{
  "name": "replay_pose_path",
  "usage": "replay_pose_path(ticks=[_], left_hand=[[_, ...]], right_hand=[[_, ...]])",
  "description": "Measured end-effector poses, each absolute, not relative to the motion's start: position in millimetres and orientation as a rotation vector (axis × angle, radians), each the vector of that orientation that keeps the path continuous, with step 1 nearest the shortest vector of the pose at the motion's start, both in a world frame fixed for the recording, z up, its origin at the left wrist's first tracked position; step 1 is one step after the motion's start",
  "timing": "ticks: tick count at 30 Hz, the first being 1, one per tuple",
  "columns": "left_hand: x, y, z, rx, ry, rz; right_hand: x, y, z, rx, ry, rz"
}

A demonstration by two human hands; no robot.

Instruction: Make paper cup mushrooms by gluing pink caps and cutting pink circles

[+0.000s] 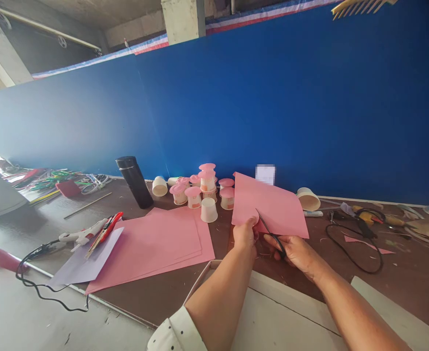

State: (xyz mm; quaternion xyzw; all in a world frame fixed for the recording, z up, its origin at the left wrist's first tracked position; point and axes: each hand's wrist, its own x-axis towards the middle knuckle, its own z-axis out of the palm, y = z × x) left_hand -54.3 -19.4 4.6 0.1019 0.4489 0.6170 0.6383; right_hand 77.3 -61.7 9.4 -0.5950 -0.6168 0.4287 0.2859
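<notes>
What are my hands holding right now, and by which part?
Your left hand holds the pink sheet near its lower-left corner; your right hand holds the scissors by the handles.

bright daylight from left; edges stretched

Cup cluster (pixel 207 183) left of held sheet (pixel 269 201), flask (pixel 134 183) farther left, scrap (pixel 361 242) apparently under cable (pixel 366 228) at right

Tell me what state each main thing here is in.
Pink sheet: held up by the left hand
Scissors: in the right hand
Black flask: upright, lid on
Glue gun: lying on its side
Utility knife: lying down
Stacked pink paper: flat, overlapping
Cup right of pink sheet: on its side
</notes>
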Motion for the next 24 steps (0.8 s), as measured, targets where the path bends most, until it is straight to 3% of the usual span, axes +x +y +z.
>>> replay_pose_path(ticks=[24], left_hand=[[-57.7, -22.6, 13.8, 0.256, 1.07, 1.354]], right_hand=[[85.3, -60.1, 11.0, -1.69, -1.609, 1.148]])
